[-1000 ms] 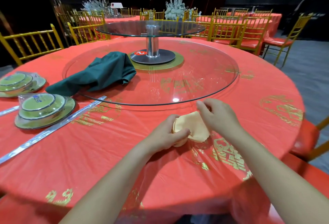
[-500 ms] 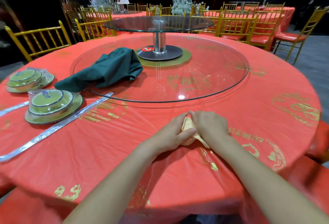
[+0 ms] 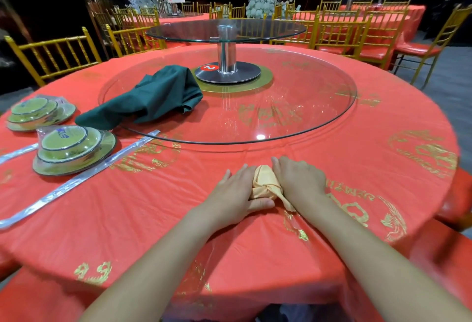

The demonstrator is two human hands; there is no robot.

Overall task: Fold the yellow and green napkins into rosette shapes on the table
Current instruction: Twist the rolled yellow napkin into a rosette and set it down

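The yellow napkin [image 3: 264, 181] is bunched into a small rolled bundle on the red tablecloth [image 3: 153, 206], near the front edge of the table. My left hand [image 3: 236, 194] cups its left side, thumb tucked under the near end. My right hand [image 3: 300, 181] covers the right side with curled fingers, and a loose corner sticks out below the wrist. The dark green napkin [image 3: 153, 99] lies crumpled and untouched, half on the glass turntable [image 3: 293, 117] at the left.
Two wrapped stacks of green dishes [image 3: 74, 148] [image 3: 38, 114] sit at the left, with wrapped silver chopstick packs [image 3: 76, 183] beside them. A raised second glass tier on a metal post [image 3: 226, 50] stands at the centre. Gold chairs [image 3: 53, 53] ring the table.
Both hands have closed in around the yellow napkin, squeezing it from a looser, flatter fold into a tight bundle. The view has shifted slightly; the green napkin has not moved.
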